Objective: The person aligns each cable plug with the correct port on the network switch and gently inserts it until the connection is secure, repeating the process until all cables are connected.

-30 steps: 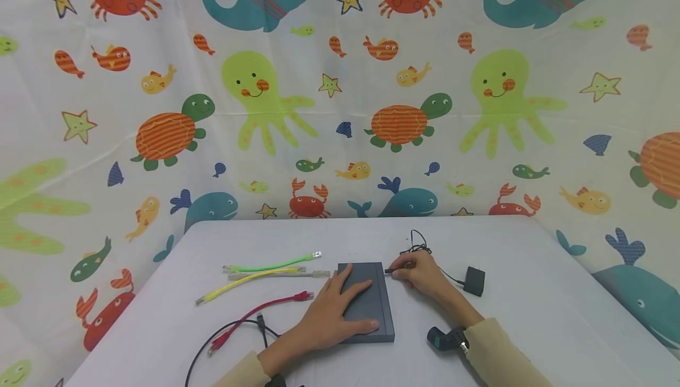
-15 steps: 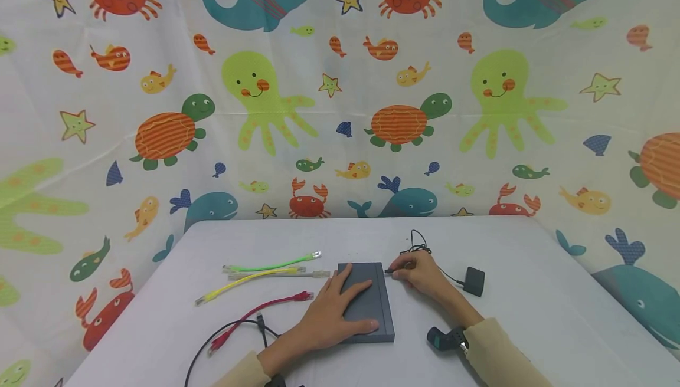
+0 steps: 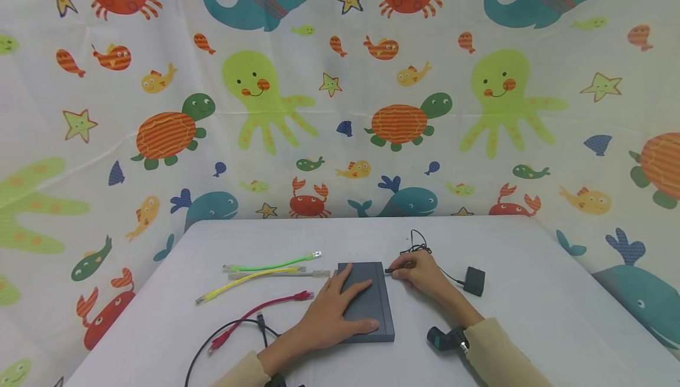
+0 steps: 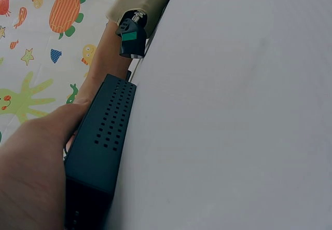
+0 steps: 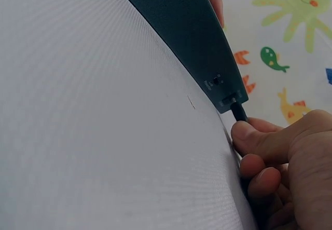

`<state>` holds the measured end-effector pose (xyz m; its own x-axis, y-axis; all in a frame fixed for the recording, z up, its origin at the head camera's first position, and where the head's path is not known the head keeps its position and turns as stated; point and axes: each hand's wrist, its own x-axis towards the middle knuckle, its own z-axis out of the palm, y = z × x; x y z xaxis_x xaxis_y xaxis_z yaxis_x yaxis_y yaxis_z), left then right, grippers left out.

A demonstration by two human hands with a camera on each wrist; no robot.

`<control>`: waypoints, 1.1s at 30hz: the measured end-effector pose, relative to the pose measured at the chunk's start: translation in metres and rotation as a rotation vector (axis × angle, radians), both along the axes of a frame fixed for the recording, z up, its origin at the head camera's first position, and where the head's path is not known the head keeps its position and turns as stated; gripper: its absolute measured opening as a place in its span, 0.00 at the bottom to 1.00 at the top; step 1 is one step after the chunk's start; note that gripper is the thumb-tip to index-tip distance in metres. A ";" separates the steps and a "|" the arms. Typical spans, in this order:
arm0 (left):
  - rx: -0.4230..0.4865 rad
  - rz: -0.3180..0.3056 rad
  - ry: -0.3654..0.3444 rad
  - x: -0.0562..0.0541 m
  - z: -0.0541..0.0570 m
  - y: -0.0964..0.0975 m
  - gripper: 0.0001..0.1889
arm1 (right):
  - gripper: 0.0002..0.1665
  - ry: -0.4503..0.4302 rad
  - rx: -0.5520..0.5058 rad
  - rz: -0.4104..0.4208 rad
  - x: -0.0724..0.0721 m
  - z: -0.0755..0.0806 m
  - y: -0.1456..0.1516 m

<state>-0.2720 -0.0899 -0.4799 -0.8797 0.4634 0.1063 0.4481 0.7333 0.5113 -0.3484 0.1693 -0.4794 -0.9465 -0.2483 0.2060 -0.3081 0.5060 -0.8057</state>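
Dark-grey flat rectangular box (image 3: 374, 301), head view: on white table (image 3: 520, 269), under spread, unclenched L hand (image 3: 332, 316); R hand (image 3: 422, 275) at far right corner. Green, yellow, grey & red network cables (image 3: 244, 280) lie unattached, left; black blocky adapter (image 3: 474, 281), right. L wrist: box's perforated wall (image 4: 114, 116). R wrist: R hand pinches slim black plug (image 5: 239, 111), tip at slot (image 5: 227, 101); hookup seemingly started, full seating can't be told.

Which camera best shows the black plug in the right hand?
The right wrist view: the black plug shows up close, its tip at the dark box. The head view shows it tiny, partly hidden by the right hand; in the left wrist view it can't be made out.
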 end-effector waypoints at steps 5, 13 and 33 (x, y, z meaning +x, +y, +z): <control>0.001 0.000 -0.002 0.000 0.000 0.000 0.40 | 0.07 0.006 -0.001 0.000 0.000 0.000 -0.001; -0.003 0.002 -0.005 -0.001 -0.001 0.001 0.39 | 0.07 -0.002 0.008 -0.008 0.000 0.000 0.000; 0.006 -0.003 -0.009 0.000 0.000 0.000 0.40 | 0.06 0.021 -0.001 0.030 -0.002 -0.003 0.001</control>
